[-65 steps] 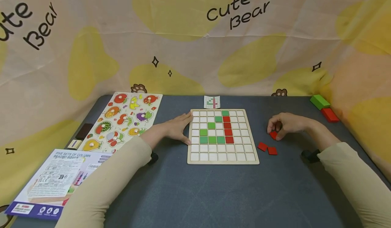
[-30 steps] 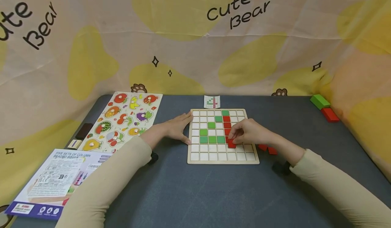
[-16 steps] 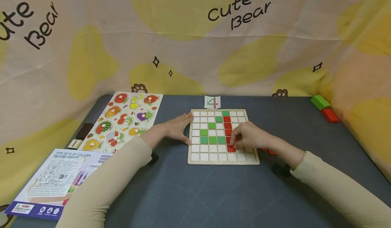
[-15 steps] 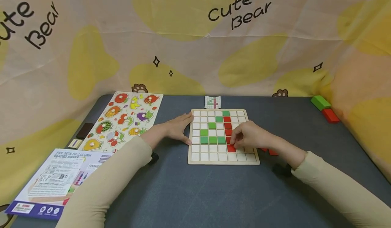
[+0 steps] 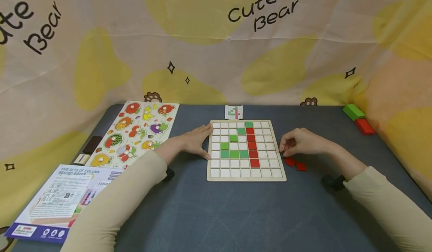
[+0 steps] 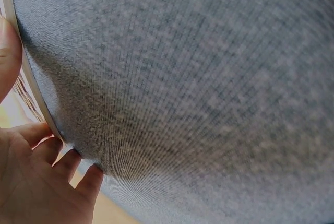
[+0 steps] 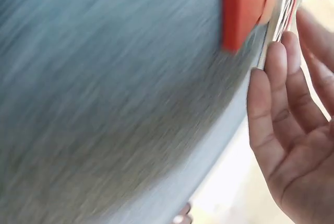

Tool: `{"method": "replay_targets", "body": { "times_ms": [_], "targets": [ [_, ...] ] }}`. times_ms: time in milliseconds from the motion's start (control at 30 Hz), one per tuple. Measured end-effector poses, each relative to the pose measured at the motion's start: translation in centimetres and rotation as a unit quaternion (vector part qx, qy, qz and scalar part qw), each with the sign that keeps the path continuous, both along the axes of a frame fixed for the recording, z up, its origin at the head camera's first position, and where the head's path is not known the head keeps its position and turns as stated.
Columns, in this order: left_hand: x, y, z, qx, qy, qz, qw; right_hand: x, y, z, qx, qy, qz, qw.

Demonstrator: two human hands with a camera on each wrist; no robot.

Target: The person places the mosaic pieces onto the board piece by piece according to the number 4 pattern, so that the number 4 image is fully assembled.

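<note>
A wooden grid board [image 5: 249, 179] lies mid-table, holding a diagonal and a row of green tiles [image 5: 234, 154] and a column of red tiles [image 5: 252, 146]. The column's nearest red tile [image 5: 254, 163] sits one row below the green row. My left hand [image 5: 195, 141] rests with spread fingers and thumb against the board's left edge. Just off its right edge is my right hand [image 5: 305, 142], fingers loosely bent, nothing seen between them. Two loose red tiles lie close by: one [image 5: 289, 162] beneath the fingertips, another [image 5: 301, 166] to its right. The right wrist view shows a blurred red tile [image 7: 242, 10] beside the fingers.
Behind the board lies a small pattern card [image 5: 234, 113]. A green block [image 5: 353, 112] and a red block [image 5: 364, 126] sit at the far right. On the left are a fruit puzzle board [image 5: 135, 132], a dark block [image 5: 92, 145] and a printed box [image 5: 57, 199].
My right hand picked up a red tile, carried it left, set it at the near end of the red column, let go and moved back right. The left hand stayed put.
</note>
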State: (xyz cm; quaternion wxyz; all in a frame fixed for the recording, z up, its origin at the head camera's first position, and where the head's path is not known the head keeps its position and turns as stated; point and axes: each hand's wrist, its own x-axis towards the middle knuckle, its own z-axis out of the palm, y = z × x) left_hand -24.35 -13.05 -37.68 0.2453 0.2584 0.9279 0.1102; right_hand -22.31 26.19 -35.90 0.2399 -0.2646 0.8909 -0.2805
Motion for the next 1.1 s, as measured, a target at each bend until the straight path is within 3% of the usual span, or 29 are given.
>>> {"method": "replay_targets", "body": {
  "times_ms": [367, 633, 833, 967, 1100],
  "targets": [
    [0.1, 0.0, 0.0, 0.001, -0.005, 0.003, 1.0000, 0.0, 1.7, -0.5, 0.023, -0.063, 0.029, 0.9974],
    [0.2, -0.1, 0.1, 0.001, -0.002, 0.001, 1.0000, 0.0, 1.1, -0.6, 0.025, -0.027, 0.043, 0.9984],
    [0.2, 0.0, 0.1, -0.001, -0.002, -0.002, 1.0000, -0.1, 0.9, -0.2, 0.027, 0.014, 0.007, 0.9995],
    [0.2, 0.1, 0.2, -0.002, -0.005, 0.001, 1.0000, -0.1, 0.2, 0.2, -0.007, 0.042, -0.028, 0.9987],
    [0.0, 0.0, 0.1, -0.003, -0.007, 0.006, 1.0000, 0.2, -1.3, 0.2, -0.053, 0.030, -0.032, 0.9976]
  ]
}}
